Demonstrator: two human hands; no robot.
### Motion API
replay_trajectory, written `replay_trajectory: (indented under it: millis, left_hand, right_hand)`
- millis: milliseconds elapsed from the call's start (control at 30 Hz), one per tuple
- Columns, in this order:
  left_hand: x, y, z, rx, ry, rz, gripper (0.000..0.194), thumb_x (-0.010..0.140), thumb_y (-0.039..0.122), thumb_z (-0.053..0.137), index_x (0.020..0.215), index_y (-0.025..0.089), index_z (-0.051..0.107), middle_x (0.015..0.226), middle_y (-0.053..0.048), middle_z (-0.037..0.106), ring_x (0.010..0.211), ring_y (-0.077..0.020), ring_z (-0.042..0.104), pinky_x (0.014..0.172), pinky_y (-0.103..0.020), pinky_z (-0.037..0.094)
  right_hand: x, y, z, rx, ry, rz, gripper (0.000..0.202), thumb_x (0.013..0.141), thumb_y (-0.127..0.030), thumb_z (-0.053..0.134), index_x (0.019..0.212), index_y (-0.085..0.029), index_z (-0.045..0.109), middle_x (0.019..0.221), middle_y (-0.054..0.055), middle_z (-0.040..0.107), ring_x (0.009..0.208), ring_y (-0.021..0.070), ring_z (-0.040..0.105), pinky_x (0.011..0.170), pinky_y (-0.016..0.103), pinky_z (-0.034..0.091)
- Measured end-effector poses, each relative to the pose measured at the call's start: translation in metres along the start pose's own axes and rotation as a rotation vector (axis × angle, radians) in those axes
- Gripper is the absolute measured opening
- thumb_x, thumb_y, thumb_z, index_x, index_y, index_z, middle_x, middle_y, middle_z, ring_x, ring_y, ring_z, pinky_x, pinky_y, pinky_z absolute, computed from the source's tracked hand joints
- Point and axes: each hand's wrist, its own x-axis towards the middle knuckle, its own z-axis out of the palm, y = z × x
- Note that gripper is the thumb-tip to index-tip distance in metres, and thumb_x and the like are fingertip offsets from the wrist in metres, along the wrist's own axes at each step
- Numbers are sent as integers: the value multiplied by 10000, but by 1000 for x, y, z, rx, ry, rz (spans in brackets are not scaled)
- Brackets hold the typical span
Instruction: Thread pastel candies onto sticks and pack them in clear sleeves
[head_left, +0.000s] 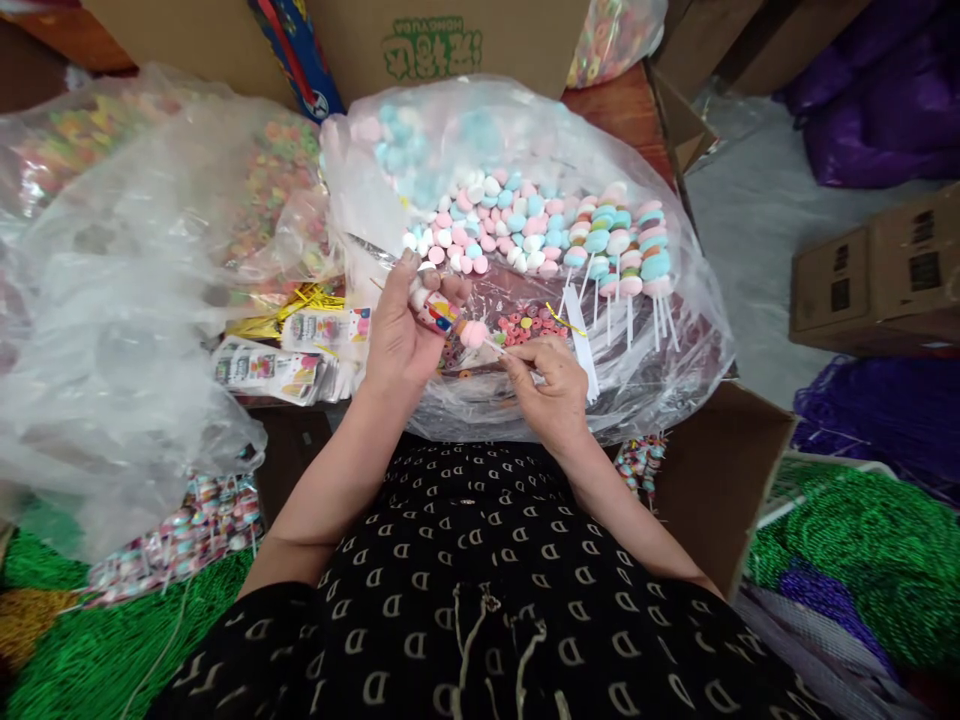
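My left hand (pixel 405 335) is closed around a candy skewer (pixel 474 334) partly inside a printed clear wrapper (pixel 436 312). A pink candy shows at the wrapper's lower end. The thumb and fingers of my right hand (pixel 551 388) pinch the skewer's white stick. Behind my hands, loose pink, white and blue round candies (pixel 510 215) lie on a plastic sheet. Several finished candy skewers (pixel 619 240) rest to their right, sticks toward me. Small ring candies (pixel 521 328) and white sticks (pixel 583 345) lie close to my right hand.
Left of my hands are stacked printed wrappers (pixel 266 370) and yellow twist ties (pixel 311 300). Large bags of ring candies (pixel 277 180) stand farther left. A cardboard box (pixel 480 45) stands at the back, and an open carton (pixel 720 470) is at the lower right.
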Motion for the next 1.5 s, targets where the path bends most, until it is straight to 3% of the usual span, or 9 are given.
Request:
replay_trajectory:
  millis: [267, 367, 533, 733, 900, 1000, 1200, 1367, 1500]
  left_hand:
    - [-11, -14, 9, 8, -58, -11, 273, 950, 409, 735, 787, 211, 642, 651, 38, 580, 673, -106, 672, 806, -302, 643]
    - [-10, -15, 9, 38, -58, -3, 259, 962, 450, 715, 844, 223, 675, 637, 38, 569, 697, -118, 680, 814, -311, 641]
    - [-9, -13, 10, 56, -47, 3, 253, 961, 466, 710, 879, 228, 680, 636, 36, 565, 716, -127, 677, 840, -315, 625]
    - [-23, -23, 15, 70, -70, -29, 305, 963, 427, 710, 765, 222, 599, 637, 48, 559, 675, -106, 658, 815, -282, 605]
    - [-25, -16, 17, 7, -88, -61, 257, 980, 480, 672, 902, 235, 660, 763, 18, 677, 766, -140, 714, 811, -321, 616]
    - [-21, -9, 16, -11, -47, -62, 286, 1028, 519, 574, 1013, 252, 672, 803, 0, 708, 822, -168, 741, 824, -356, 636]
    - [-10, -14, 6, 36, -66, -13, 363, 907, 593, 730, 929, 234, 677, 711, 9, 645, 801, -165, 741, 812, -311, 639]
    - [-22, -25, 14, 34, -64, -21, 264, 984, 468, 669, 862, 237, 632, 759, 12, 664, 758, -129, 702, 783, -301, 622]
    - [-30, -30, 17, 76, -29, -65, 248, 1015, 427, 623, 855, 236, 617, 756, 11, 668, 758, -136, 699, 767, -298, 618]
  right_hand:
    - [2, -5, 7, 0, 77, 34, 151, 962, -320, 694, 826, -255, 692, 799, 3, 693, 787, 183, 625, 748, 346, 520]
    - [2, -8, 4, 88, -29, 175, 204, 978, -432, 667, 904, -250, 722, 815, 7, 710, 752, 171, 626, 723, 335, 527]
    - [0, -11, -3, 383, -270, 401, 435, 997, -623, 562, 940, -239, 758, 571, -48, 596, 501, 119, 528, 563, 283, 477]
    - [0, -14, 5, 345, -56, 390, 281, 924, -498, 688, 845, -232, 735, 717, -9, 704, 658, 139, 621, 681, 301, 524]
    - [0, -8, 3, 409, -94, 490, 272, 903, -469, 689, 794, -223, 654, 633, -52, 568, 579, 107, 481, 584, 258, 424]
    - [0, -5, 1, 403, -70, 452, 202, 892, -405, 701, 822, -225, 641, 710, -42, 611, 641, 112, 529, 665, 273, 466]
    - [0, -8, 4, 237, -21, 335, 117, 914, -320, 636, 833, -237, 620, 795, -16, 670, 730, 137, 604, 725, 297, 505]
    - [3, -17, 13, 125, 30, 256, 120, 920, -302, 629, 816, -246, 605, 786, -18, 667, 712, 138, 592, 705, 296, 508]
    - [5, -19, 17, 217, 23, 279, 164, 943, -355, 653, 829, -245, 611, 738, -30, 638, 649, 127, 559, 646, 285, 490]
